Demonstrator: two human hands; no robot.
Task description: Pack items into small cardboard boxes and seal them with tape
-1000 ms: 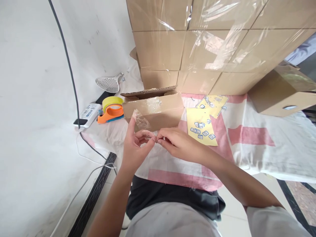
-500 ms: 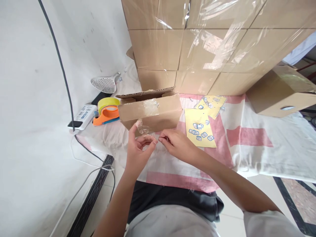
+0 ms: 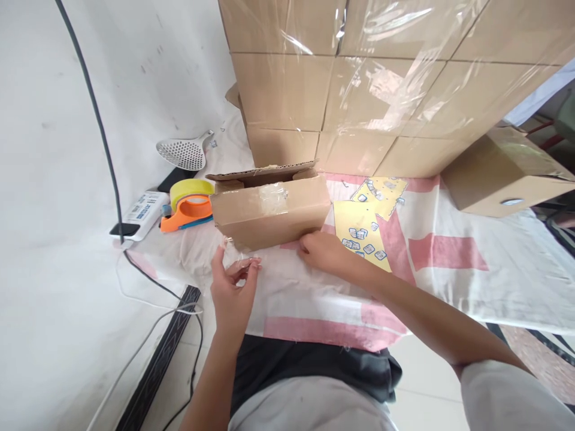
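My left hand [image 3: 232, 290] pinches a small clear plastic bag [image 3: 237, 256] between thumb and fingers, just in front of the left end of a small open cardboard box [image 3: 269, 206]. My right hand [image 3: 324, 251] rests on the white and pink cloth [image 3: 341, 299] at the box's front right corner, fingers curled; I cannot tell whether it holds anything. Two yellow sticker sheets [image 3: 365, 230] with small blue-and-white labels lie right of the box, close to my right hand.
An orange tape dispenser with a yellow roll [image 3: 191, 203] sits left of the box, beside a white power strip [image 3: 137, 212] and a white slotted scoop [image 3: 184, 152]. A shrink-wrapped stack of cartons [image 3: 381, 84] stands behind. Another carton [image 3: 503, 179] lies at right. Cables hang at left.
My hands have parted: the left moved down and left with the clear bag, the right moved forward to the box's front right corner. The view shifted slightly.
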